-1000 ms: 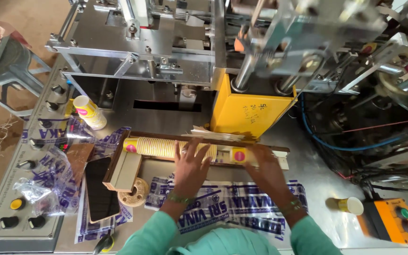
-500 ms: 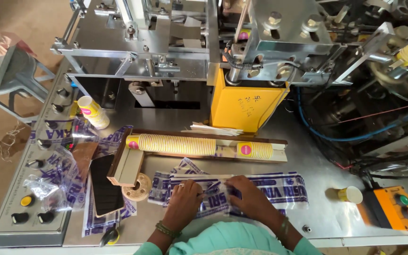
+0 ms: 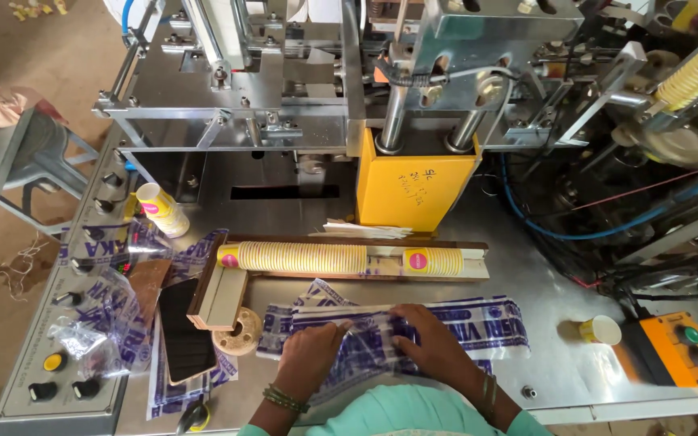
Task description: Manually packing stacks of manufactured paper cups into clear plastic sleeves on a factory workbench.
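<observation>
My left hand and my right hand both rest on a clear plastic bag with blue print lying flat on the steel table near the front edge. Fingers of both hands pinch the bag's film. Just behind the bag a long stack of yellow paper cups lies on its side in a wooden tray, with a shorter cup stack further right in the same tray.
A yellow machine block and steel frame rise behind the tray. A phone and more printed bags lie at left beside a control panel. A single cup and an orange button box sit at right.
My hands came back from the cup stacks in the tray toward me and settled on the printed plastic bag, which they now grip.
</observation>
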